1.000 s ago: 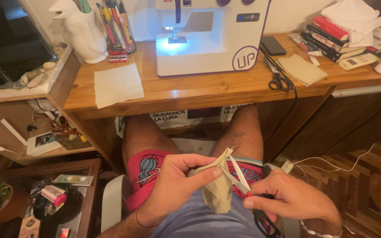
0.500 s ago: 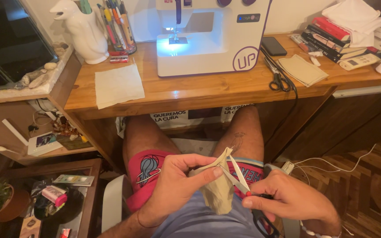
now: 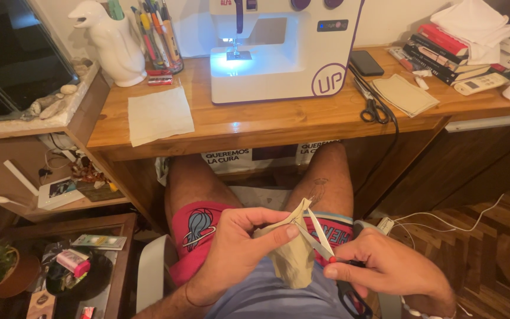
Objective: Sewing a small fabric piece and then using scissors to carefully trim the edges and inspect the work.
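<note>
Beige fabric piece [image 3: 293,260] pinched by left hand [image 3: 237,248]; right hand [image 3: 385,269] apparently snips it.

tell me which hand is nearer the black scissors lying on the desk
Right. The right hand, working small scissors in the lap, sits below the black scissors on the desk's right side. The left hand, pinching the beige fabric piece, is further left.

A wooden bench [image 3: 267,121] is standing against a pale wall [image 3: 190,23]. Parquet floor [image 3: 473,242] is showing at right, while the sewing machine's lamp [image 3: 231,56] is glowing blue-white.
</note>
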